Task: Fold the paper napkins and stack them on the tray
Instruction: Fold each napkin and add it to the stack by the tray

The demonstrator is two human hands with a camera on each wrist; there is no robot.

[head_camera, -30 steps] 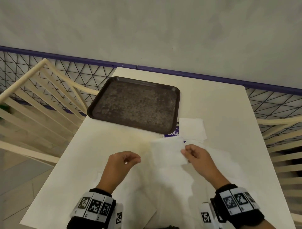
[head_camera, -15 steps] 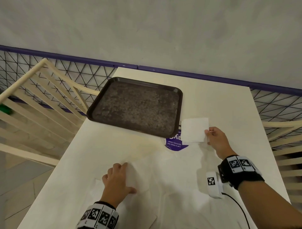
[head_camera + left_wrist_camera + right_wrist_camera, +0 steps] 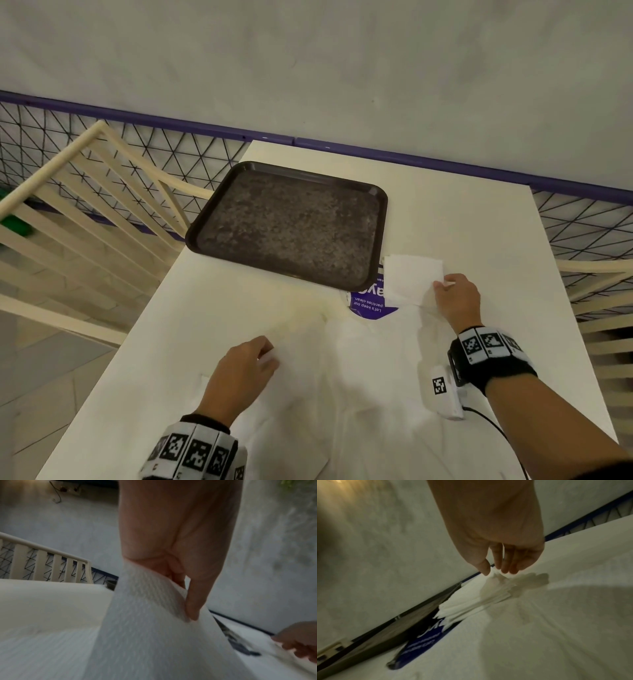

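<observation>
White folded napkins (image 3: 412, 279) lie stacked on the table (image 3: 479, 219) just beside the near right corner of the dark tray (image 3: 287, 226), which holds nothing. The right hand (image 3: 457, 298) pinches the stack's near right corner between thumb and fingertips (image 3: 505, 566). Nearer the person than the tray, the left hand (image 3: 239, 373) pinches a raised edge of an unfolded napkin (image 3: 145, 622). A purple sticker (image 3: 371, 303) peeks out by the tray's near edge.

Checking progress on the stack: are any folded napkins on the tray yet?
No, the tray holds nothing; the folded napkins lie on the table beside it.
</observation>
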